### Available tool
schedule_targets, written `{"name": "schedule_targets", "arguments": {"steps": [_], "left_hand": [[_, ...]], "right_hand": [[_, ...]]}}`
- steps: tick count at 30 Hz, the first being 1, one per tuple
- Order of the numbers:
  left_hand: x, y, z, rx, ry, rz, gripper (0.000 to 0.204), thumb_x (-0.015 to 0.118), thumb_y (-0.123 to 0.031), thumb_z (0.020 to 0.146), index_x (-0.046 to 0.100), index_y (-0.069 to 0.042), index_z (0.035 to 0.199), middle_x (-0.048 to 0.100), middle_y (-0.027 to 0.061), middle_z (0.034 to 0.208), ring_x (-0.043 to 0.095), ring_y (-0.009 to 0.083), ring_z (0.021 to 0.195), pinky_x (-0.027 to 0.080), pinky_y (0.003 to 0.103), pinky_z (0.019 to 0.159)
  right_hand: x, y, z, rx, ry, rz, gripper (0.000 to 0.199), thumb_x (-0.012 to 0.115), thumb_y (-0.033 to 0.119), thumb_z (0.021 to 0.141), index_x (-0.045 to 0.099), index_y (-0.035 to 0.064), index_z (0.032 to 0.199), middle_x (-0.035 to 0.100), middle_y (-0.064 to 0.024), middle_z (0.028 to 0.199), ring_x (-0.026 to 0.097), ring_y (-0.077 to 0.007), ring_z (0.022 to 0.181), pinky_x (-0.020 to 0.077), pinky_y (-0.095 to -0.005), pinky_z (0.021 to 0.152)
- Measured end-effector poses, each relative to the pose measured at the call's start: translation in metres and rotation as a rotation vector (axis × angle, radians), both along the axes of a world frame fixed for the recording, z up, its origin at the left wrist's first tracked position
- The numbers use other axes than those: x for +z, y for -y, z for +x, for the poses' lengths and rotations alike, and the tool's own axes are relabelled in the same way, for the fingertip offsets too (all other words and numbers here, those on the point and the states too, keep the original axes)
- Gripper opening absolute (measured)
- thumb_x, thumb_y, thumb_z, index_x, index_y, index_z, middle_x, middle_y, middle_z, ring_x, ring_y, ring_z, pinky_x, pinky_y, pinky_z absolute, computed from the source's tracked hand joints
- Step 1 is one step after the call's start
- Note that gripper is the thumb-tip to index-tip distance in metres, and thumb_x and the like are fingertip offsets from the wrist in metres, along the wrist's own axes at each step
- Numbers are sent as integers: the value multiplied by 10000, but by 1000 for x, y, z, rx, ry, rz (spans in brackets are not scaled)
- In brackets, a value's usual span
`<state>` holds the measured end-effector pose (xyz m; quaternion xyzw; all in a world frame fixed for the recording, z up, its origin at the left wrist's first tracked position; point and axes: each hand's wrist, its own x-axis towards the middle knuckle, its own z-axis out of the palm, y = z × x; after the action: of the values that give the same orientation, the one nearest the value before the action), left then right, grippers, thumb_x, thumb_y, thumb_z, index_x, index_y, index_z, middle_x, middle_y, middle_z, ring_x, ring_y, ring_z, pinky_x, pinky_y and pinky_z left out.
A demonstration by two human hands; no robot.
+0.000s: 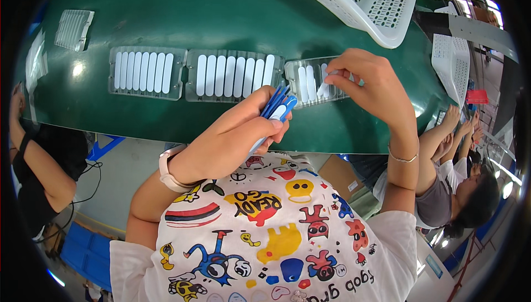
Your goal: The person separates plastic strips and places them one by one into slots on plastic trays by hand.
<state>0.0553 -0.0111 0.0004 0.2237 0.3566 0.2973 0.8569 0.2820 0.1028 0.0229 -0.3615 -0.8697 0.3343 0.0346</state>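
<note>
Both your hands grip strips beside the clear trays.
Your left hand (pixel 243 125) wraps a blue bundle (pixel 275 101); your right hand (pixel 373 81), at two o'clock, pinches a slanted white strip (pixel 323 89) at the one o'clock tray (pixel 290 75). White strips line trays at eleven (pixel 192 76) and ten (pixel 180 75).

Green tabletop (pixel 232 14), three clear trays (pixel 192 75) laid in a row, ribbed clear tray (pixel 73 29) set apart at far left, clear plastic (pixel 36 61) placed at left edge, white perforated basket (pixel 381 32) set at far right.
</note>
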Motion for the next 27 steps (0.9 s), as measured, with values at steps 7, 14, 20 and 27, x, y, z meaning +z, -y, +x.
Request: {"name": "schedule_targets", "arguments": {"steps": [7,14,20,27], "left_hand": [[1,5,-3,11,-136,64,189,430,-163,956,442,-35,1094,488,26,856,428,61,712,397,207,626],[-4,3,-3,-2,-192,172,201,432,-196,966,455,-31,1078,502,12,829,442,51,708,396,191,625],[-6,2,2,-1,-105,150,190,429,-197,968,465,-35,1061,511,13,834,440,45,705,391,183,618],[-3,-1,4,6,-141,125,181,427,-185,967,462,-42,1072,515,4,828,432,39,703,389,177,626]], "right_hand": [[-9,-8,-13,-1,65,-74,260,684,88,733,572,38,962,534,-84,724,531,-235,658,438,-330,590],[-14,8,-17,12,-295,-27,245,715,87,722,628,48,947,597,-56,814,562,-198,704,454,-302,587],[-25,28,-21,58,-530,-187,216,719,25,705,680,46,916,633,-83,861,588,-189,719,465,-259,596],[-37,48,-18,-187,-707,-300,241,723,8,702,681,17,939,641,-91,861,592,-165,731,460,-254,598]]}}
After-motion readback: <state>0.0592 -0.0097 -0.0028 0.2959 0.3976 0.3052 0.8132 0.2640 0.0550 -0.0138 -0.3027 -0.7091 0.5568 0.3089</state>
